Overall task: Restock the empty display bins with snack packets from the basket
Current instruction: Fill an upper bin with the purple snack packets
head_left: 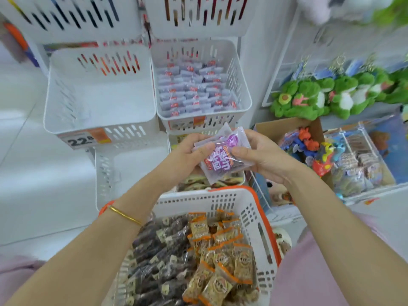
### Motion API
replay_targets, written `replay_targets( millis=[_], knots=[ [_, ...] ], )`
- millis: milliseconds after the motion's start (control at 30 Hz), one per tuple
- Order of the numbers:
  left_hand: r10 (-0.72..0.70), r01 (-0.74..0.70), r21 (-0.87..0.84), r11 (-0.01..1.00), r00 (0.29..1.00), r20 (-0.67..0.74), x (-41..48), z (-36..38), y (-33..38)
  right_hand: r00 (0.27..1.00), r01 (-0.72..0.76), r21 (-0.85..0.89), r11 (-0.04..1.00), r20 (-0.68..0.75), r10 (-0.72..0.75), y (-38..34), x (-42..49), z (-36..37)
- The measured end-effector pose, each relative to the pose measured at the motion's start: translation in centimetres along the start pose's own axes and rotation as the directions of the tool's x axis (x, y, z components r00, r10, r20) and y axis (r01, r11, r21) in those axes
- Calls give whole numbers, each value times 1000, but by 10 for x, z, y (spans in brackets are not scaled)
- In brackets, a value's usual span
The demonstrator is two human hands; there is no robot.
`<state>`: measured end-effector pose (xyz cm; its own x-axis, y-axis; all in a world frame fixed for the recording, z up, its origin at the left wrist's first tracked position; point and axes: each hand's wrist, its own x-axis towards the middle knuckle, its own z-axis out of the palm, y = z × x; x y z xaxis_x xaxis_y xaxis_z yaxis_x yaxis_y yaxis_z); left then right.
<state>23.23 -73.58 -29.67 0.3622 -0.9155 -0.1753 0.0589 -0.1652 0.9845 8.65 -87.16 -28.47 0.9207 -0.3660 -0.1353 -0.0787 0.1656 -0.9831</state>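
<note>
Blurred edges, covered stock
The top bins [72,16] smear and run off the upper edge; the basket [198,202] is cut by the lower edge; the lower bin's brown packets [194,183] lie mostly behind the left hand [187,155] and the purple snack packet [223,160].

A row of green plush frogs [320,96] with white bellies is lined up at right, before a white wire grid panel [287,69], with blue keychain charms [326,71] just above them. Below the frogs stands an open cardboard box [287,127] holding a jumble of orange, blue and yellow plastic toys [309,144]; just beside it, further right, a clear-walled tray [344,134] holds small wrapped items too blurred to identify. Pale floor tiles [26,173] fill the left side, where an orange-and-white price label [86,140] reads 22.8.
</note>
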Motion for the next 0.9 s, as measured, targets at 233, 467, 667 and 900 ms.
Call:
replay_targets(
  millis=[233,467,667,900],
  knots=[
    [-40,34,-272,962,999,-19,45,-7,25,878,279,-850,446,37,-477,-13,39,-22],
    [-89,34,-500,865,992,-86,64,-17,17,933,159,-804,573,-67,-352,5,49,-13],
    [-84,-8,-616,788,989,-121,64,-28,18,956,54,57,997,-290,-35,10,40,-21],
    [-16,1,-385,923,999,-36,61,-7,19,936,11,-135,991,-346,-58,-3,53,0]
  ],
)
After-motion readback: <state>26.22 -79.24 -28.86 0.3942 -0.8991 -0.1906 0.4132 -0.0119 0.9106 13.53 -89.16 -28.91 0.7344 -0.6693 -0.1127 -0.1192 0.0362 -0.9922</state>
